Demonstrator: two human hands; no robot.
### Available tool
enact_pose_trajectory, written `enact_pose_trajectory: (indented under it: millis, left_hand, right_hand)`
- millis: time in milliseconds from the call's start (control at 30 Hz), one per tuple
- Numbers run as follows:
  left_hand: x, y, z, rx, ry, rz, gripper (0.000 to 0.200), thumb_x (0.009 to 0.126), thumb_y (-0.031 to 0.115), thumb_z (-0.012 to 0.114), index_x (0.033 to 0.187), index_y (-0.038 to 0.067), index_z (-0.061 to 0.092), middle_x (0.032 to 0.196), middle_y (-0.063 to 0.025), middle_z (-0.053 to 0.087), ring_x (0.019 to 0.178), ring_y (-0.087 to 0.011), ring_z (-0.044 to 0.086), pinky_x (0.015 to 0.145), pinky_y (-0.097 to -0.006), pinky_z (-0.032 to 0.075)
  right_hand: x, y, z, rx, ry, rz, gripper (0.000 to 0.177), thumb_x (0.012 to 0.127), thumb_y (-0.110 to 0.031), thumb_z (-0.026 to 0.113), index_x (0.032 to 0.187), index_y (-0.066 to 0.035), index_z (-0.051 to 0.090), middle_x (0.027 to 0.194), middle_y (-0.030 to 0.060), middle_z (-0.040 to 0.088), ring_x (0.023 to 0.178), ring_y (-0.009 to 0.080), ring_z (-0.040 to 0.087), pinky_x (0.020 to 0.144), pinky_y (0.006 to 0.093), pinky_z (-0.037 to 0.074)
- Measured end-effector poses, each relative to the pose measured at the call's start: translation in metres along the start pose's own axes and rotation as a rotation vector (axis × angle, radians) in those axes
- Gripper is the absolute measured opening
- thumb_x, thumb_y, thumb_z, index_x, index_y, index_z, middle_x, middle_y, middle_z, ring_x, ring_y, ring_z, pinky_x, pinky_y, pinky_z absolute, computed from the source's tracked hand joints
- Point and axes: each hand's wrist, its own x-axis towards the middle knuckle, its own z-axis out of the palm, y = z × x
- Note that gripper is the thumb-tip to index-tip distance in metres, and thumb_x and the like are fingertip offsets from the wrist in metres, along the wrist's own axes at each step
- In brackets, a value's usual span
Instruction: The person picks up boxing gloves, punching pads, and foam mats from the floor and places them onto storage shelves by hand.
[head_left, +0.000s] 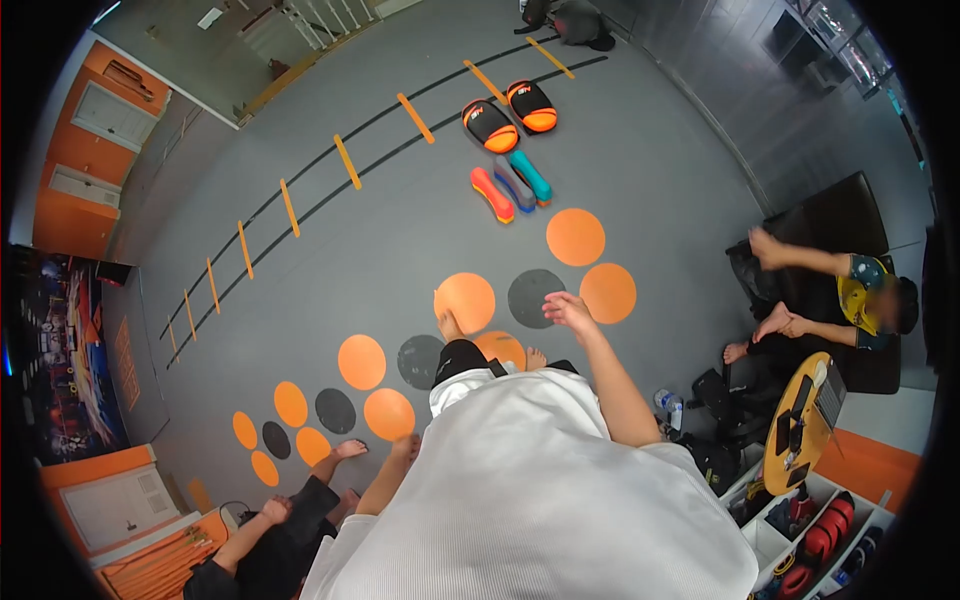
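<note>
A: Where do you have your right hand (568, 310), and how are its fingers?

B: You hold it just right of the middle of the frame, empty, with the fingers apart. Its fingertips overlap the right edge of the black circle (530, 298) in this view, so that circle lies mostly to the left of your grip. An orange circle (610, 293) lies just to the right of it, a little higher in the frame.

A: And your left hand (403, 450)?

B: You have it low and left of centre, beside your white shirt (560, 490). It is small and blurred there, so I cannot tell whether its fingers are together or apart. The nearest thing in view is a second orange circle (386, 412), just above and left of it.

A: What about your feet?

B: Your left foot (450, 325) overlaps the lower left of a third orange circle (470, 300), near the middle. Your right foot (537, 358) shows below the black circle, close to your shirt's upper edge.

A: Anyone near you?

B: A person in black (285, 530) is at the lower left; another person (870, 300) sits at the right edge, one arm raised.
</note>
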Motion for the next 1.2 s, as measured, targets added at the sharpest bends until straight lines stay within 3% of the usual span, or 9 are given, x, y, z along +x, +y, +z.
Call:
enact_pose_trajectory:
  millis: [200,333,400,433,567,700,833,1067,1200]
  left_hand:
    - [0.031,0.154,-0.008,0.059,0.199,0.109,0.014,0.087,0.019,0.051,0.078,0.011,0.056,0.066,-0.0029,0.055,0.051,-0.015,0.051,0.043,-0.0289,0.038]
    - [0.021,0.242,-0.024,0.073,0.348,0.155,0.012,0.087,0.018,0.051,0.081,0.009,0.057,0.069,-0.0036,0.057,0.054,-0.015,0.054,0.045,-0.0281,0.04]
    - [0.02,0.293,-0.027,0.05,0.421,0.202,0.012,0.087,0.017,0.051,0.082,0.008,0.058,0.07,-0.004,0.058,0.056,-0.0149,0.055,0.046,-0.0277,0.041]
    - [0.023,0.328,-0.028,0.038,0.457,0.238,0.012,0.087,0.016,0.052,0.083,0.008,0.058,0.071,-0.0041,0.058,0.057,-0.0149,0.056,0.046,-0.0276,0.042]
    - [0.048,0.469,-0.033,0.147,0.352,0.505,0.021,0.092,0.022,0.055,0.1,0.003,0.058,0.088,-0.0079,0.063,0.078,-0.0179,0.062,0.063,-0.0302,0.052]
    - [0.033,0.592,0.045,0.234,0.369,0.544,0.024,0.092,0.024,0.055,0.109,0.007,0.058,0.1,-0.0063,0.066,0.09,-0.0173,0.063,0.075,-0.0334,0.05]
    - [0.068,0.689,0.101,0.412,0.125,0.516,0.026,0.093,0.027,0.055,0.114,0.011,0.057,0.104,-0.0051,0.065,0.095,-0.0168,0.061,0.078,-0.0343,0.049]
    - [0.122,0.838,0.12,0.508,0.18,0.317,0.03,0.091,0.027,0.054,0.116,0.012,0.057,0.102,-0.0042,0.065,0.094,-0.0178,0.063,0.076,-0.0345,0.05]
    - [0.084,0.929,0.183,0.623,0.102,0.41,0.025,0.091,0.021,0.052,0.112,0.008,0.058,0.098,-0.0049,0.066,0.085,-0.017,0.063,0.068,-0.0298,0.051]
  right_hand:
    - [0.076,-0.061,0.03,0.049,0.037,-0.007,0.025,0.093,-0.028,0.055,0.109,-0.01,0.062,0.097,0.0039,0.067,0.086,0.0125,0.064,0.075,0.0269,0.048]
    - [0.122,-0.053,0.042,0.187,0.291,0.076,0.031,0.091,-0.031,0.056,0.11,-0.007,0.059,0.097,0.0065,0.067,0.09,0.0174,0.064,0.08,0.03,0.049]
    - [0.16,0.019,0.025,0.181,0.39,0.223,0.03,0.092,-0.032,0.052,0.108,-0.009,0.059,0.089,0.0076,0.067,0.077,0.0199,0.065,0.065,0.0347,0.053]
    - [0.155,0.026,0.027,0.224,0.379,0.298,0.023,0.089,-0.028,0.054,0.092,-0.007,0.063,0.077,0.0076,0.066,0.067,0.0184,0.063,0.056,0.0317,0.047]
    - [0.142,0.006,0.058,0.041,0.39,0.665,0.027,0.089,-0.026,0.049,0.105,-0.007,0.061,0.088,0.0089,0.067,0.073,0.0213,0.062,0.067,0.0386,0.048]
    - [0.174,0.005,0.083,0.135,0.414,0.574,0.034,0.091,-0.028,0.044,0.114,-0.008,0.06,0.102,0.0087,0.065,0.082,0.0204,0.06,0.077,0.0396,0.048]
    - [0.255,0.002,0.104,0.322,0.407,0.479,0.033,0.09,-0.029,0.046,0.109,-0.008,0.063,0.099,0.0082,0.065,0.079,0.0192,0.06,0.075,0.0382,0.048]
    - [0.396,-0.094,0.114,0.556,0.584,0.577,0.024,0.082,-0.025,0.055,0.094,-0.005,0.06,0.074,0.0122,0.063,0.053,0.0213,0.057,0.047,0.0369,0.044]
    - [0.529,-0.161,0.089,0.753,0.579,0.283,0.015,0.086,-0.012,0.049,0.091,-0.004,0.061,0.07,0.0113,0.059,0.048,0.0152,0.052,0.042,0.0299,0.039]
